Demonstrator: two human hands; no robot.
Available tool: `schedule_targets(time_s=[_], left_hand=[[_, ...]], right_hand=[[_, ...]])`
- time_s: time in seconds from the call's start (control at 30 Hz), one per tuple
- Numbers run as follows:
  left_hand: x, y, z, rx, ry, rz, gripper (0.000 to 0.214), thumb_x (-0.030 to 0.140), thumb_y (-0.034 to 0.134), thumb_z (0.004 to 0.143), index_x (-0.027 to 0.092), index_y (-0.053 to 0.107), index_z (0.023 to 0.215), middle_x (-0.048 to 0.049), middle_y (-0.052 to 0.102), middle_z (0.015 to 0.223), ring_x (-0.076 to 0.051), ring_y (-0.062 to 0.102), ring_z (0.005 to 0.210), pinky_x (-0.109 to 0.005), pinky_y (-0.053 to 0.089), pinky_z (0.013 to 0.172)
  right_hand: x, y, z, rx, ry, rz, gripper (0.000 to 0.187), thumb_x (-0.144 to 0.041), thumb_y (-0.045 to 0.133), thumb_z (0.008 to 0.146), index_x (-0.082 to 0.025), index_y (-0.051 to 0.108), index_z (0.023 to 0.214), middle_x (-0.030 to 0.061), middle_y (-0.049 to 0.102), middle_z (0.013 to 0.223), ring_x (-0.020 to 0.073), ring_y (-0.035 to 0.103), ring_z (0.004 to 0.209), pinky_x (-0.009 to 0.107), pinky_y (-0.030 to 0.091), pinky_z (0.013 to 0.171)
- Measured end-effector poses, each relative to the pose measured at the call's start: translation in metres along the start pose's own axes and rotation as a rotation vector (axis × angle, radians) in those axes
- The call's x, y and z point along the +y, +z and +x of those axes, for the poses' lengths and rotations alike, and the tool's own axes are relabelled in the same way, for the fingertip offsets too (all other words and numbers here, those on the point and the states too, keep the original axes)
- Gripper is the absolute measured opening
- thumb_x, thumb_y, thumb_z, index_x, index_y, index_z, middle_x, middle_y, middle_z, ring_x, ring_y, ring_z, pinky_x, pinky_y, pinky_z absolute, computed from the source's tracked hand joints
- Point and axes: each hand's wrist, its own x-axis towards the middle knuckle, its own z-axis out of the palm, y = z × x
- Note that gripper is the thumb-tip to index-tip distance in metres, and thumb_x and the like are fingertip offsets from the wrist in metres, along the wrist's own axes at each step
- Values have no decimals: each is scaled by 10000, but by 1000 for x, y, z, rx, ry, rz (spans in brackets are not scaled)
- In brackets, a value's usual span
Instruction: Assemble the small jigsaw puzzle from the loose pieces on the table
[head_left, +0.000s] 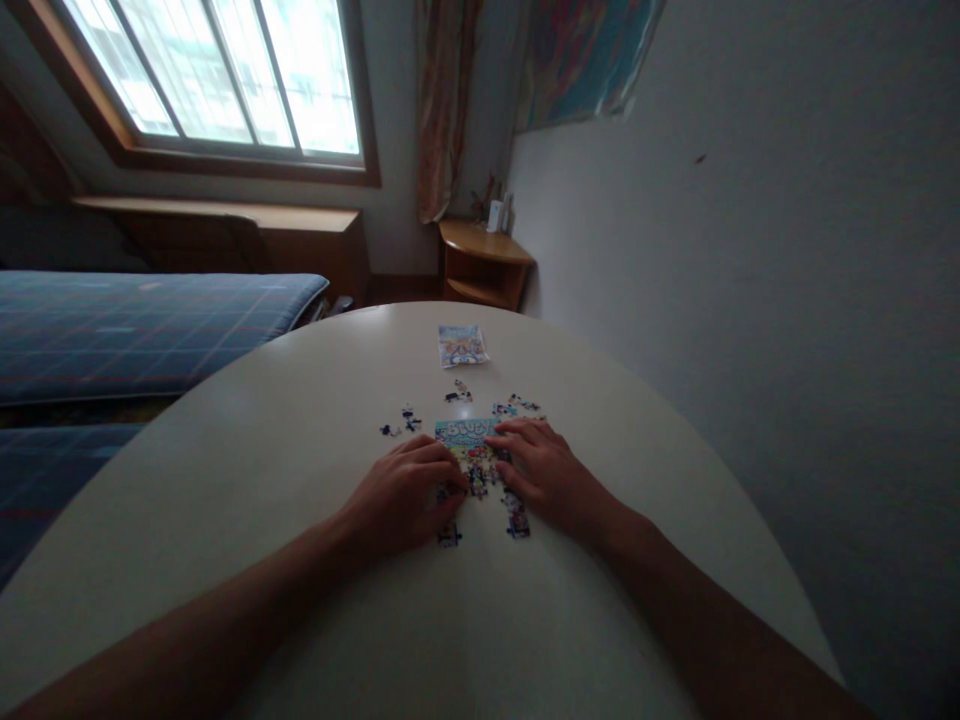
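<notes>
Left fingers [435, 454] bent, tips at left side of puzzle [466, 432]; can't tell if they're pinching a piece. Right fingers [519, 430] spread loosely, unclenched, over its right side. Puzzle lies between the two sets of fingertips, part hidden under them. Looks part-built: light-blue top strip, pale lettering, busy multicolour below, ragged lower edge, two side strips running down nearer the wearer than the tips. Loose pieces [411, 420] beyond left fingers, more just past the right ones. Packet [461, 346] farther out, ahead of both, on table [300, 420].
</notes>
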Motion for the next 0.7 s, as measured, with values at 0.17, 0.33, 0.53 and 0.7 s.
schedule_targets(time_s=[0.17,0.33,0.53,0.7], left_hand=[[-3,3,0,55,-64,11,82,201,612,855,231,681,887,-22,696,939,-202,597,921,-360,504,869],[-10,7,1,148,-168,15,100,178,595,858,220,653,928,-33,692,986,-213,616,958,-408,499,915],[-13,9,1,140,-167,-10,143,174,589,853,212,645,978,-58,685,1139,-231,609,1104,-462,468,1024],[-13,11,-1,94,-166,11,243,264,631,857,228,647,1097,-61,647,1270,-252,542,1248,-487,423,1094]], right_hand=[[0,0,0,6,-5,4,342,-260,552,927,-225,611,1262,99,593,1297,253,470,1264,478,359,1089],[0,0,-1,7,-3,4,342,-278,534,935,-237,608,1266,104,590,1299,258,472,1266,494,375,1071],[-1,-1,0,1,-7,-1,338,-269,533,936,-227,606,1264,101,591,1300,250,475,1267,484,361,1089],[-2,-2,0,-16,8,2,345,-262,543,935,-215,604,1271,103,582,1315,250,464,1277,475,350,1100]])
